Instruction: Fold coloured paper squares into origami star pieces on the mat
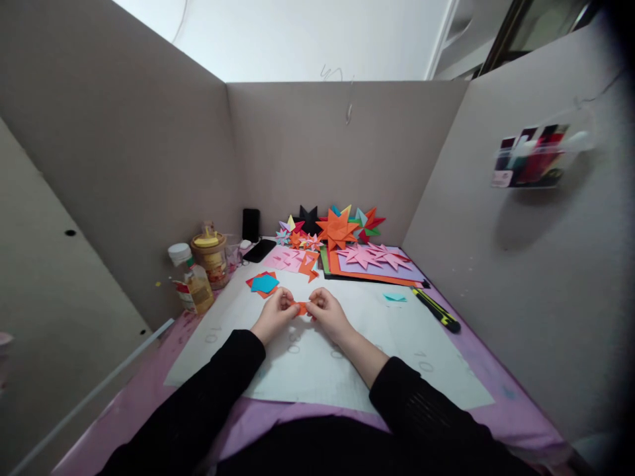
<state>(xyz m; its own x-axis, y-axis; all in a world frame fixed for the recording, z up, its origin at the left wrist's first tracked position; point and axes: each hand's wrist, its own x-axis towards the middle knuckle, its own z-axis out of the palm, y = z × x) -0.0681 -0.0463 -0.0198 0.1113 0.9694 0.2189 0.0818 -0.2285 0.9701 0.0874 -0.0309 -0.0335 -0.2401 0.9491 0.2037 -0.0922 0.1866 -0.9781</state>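
Observation:
Between my fingertips is a small piece of orange paper (301, 309), held just above the white sheet that covers the table. My left hand (276, 312) pinches its left side, and my right hand (327, 313) pinches its right side. The fingers partly hide the paper, so its folds are hard to make out. Beyond my left hand lie blue and orange-red paper pieces (264, 283) in a stack. Some folded orange paper (309, 266) rests farther back, beside pink paper pieces (282, 258).
Folded paper stars (338, 228) stand along the back wall. Pink stars (364, 256) lie on stacked coloured sheets (377, 274). A yellow-black utility knife (436, 311) and a turquoise folded paper (395, 297) are at right. A bottle (193, 281), a jar (211, 258) and a phone (260, 250) stand left.

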